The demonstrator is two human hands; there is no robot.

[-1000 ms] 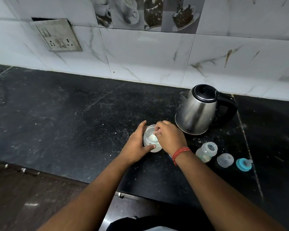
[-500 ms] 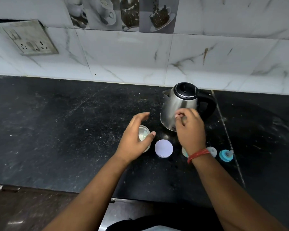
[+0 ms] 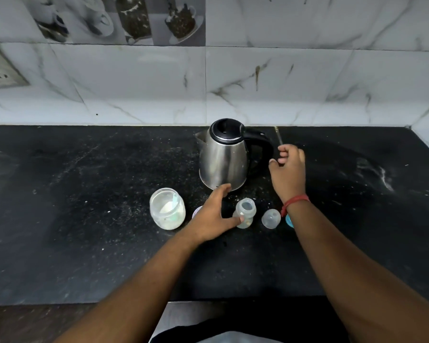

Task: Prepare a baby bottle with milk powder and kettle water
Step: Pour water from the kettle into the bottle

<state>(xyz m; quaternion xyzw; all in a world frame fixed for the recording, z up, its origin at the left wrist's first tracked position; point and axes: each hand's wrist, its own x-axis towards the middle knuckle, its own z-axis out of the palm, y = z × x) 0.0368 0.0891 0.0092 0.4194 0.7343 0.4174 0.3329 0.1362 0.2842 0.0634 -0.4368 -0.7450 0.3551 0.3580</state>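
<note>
A steel kettle (image 3: 223,157) with a black lid and handle stands at the back of the black counter (image 3: 84,194). In front of it is a small clear baby bottle (image 3: 245,215), uncapped and upright. My left hand (image 3: 213,216) is spread beside the bottle, thumb tip touching its side. My right hand (image 3: 287,169) hovers with curled fingers just right of the kettle handle, holding nothing. An open glass jar of milk powder (image 3: 167,209) with a scoop inside stands to the left. The jar lid (image 3: 196,212) is mostly hidden behind my left hand.
A clear bottle cap (image 3: 271,218) lies right of the bottle. A blue teat ring (image 3: 289,221) peeks out from behind my right wrist. Marble-pattern wall tiles rise behind the counter, with a socket plate (image 3: 0,70) at far left. The counter front edge runs near my body.
My left hand let go of the jar and moved right to the bottle. My right hand, having put the lid down, shifted from in front of the kettle to beside its handle.
</note>
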